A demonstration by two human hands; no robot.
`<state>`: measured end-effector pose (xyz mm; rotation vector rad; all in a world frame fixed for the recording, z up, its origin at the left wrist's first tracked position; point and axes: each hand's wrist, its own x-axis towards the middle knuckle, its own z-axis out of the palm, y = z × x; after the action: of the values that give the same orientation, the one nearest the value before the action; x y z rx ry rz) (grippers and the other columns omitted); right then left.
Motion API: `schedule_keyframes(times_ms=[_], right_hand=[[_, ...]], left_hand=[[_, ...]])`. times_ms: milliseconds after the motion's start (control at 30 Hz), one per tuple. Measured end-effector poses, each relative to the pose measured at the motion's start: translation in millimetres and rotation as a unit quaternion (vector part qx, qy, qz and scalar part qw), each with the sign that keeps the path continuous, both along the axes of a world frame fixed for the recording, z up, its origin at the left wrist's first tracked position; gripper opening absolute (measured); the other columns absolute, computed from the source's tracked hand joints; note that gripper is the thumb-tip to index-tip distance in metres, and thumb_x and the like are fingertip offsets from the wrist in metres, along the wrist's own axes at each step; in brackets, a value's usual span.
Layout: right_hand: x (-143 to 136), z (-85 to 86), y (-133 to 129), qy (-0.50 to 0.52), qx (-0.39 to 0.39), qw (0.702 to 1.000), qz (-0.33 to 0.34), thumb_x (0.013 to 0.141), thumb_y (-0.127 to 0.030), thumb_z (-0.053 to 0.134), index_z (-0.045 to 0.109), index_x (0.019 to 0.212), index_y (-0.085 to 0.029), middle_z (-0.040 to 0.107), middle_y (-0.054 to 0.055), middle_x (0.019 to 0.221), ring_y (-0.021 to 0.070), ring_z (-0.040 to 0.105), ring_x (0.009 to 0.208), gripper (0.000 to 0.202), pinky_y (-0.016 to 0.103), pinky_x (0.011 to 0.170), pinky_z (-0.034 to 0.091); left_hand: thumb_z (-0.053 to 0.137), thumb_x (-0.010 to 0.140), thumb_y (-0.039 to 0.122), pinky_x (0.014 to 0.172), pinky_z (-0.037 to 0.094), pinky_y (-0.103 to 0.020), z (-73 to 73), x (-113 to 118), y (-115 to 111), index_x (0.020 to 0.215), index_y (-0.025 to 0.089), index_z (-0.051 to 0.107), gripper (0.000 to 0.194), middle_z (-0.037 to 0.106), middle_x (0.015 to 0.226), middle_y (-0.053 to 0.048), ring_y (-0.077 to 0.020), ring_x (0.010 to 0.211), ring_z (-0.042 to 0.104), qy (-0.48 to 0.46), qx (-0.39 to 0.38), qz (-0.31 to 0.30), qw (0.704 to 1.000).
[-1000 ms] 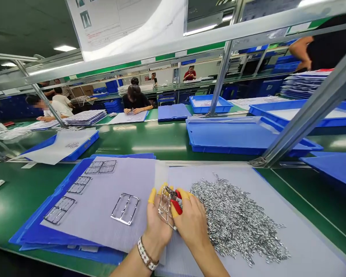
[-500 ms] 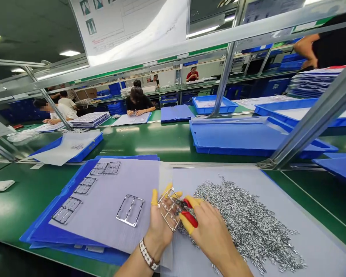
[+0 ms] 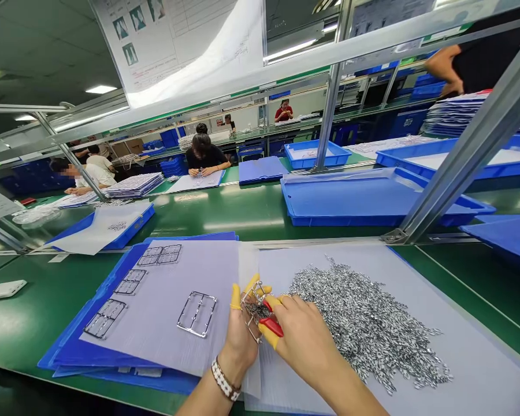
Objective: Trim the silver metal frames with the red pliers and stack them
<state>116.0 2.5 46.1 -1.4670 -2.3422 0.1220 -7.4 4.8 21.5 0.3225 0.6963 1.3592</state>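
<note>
My left hand (image 3: 238,329), with yellow finger covers, is closed on a small silver metal frame (image 3: 252,315). My right hand (image 3: 299,332) grips red-handled pliers (image 3: 272,325); their jaws are over the frame and hard to make out against it. Right of my hands, a large pile of small shiny metal pieces (image 3: 368,318) lies on a white sheet. To the left, another silver frame (image 3: 197,314) rests on white paper (image 3: 164,312), and several darker frames (image 3: 105,318) lie along that paper's left side.
Blue sheets (image 3: 65,346) lie under the left paper. Beyond stand a large blue tray (image 3: 342,199) and a smaller tray (image 3: 134,225) with paper and small pieces. A slanted metal post (image 3: 455,156) rises at right. Several people work at benches behind.
The pliers in my right hand have moved left, further over the frame, which is now turned more edge-on. The whole view has shifted slightly.
</note>
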Motion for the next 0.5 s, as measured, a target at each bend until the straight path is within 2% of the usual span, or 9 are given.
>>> schedule_keyframes(times_ms=[300,500], right_hand=[[7.4,10.4,0.7,0.008,-0.081,0.996,0.021,0.078,-0.033,0.061,0.065,0.101,-0.024,0.068,0.006,0.089,0.024,0.061,0.083,0.024,0.034,0.069,0.04],[2.9,5.7,-4.2,-0.025,-0.009,1.0,-0.001,0.079,-0.031,0.06,0.065,0.101,-0.022,0.068,0.007,0.088,0.0265,0.061,0.082,0.025,0.037,0.07,0.04]], left_hand=[[0.048,0.085,0.058,0.089,0.043,-0.038,-4.1,-0.3,-3.8,0.127,0.019,0.058,0.058,0.068,0.109,-0.011,-0.0254,0.096,0.062,0.05,0.007,-0.007,0.999],[0.048,0.084,0.058,0.091,0.041,-0.037,-6.9,-0.1,-3.7,0.125,0.019,0.059,0.057,0.067,0.111,-0.01,-0.0253,0.101,0.06,0.088,0.03,0.005,0.996]])
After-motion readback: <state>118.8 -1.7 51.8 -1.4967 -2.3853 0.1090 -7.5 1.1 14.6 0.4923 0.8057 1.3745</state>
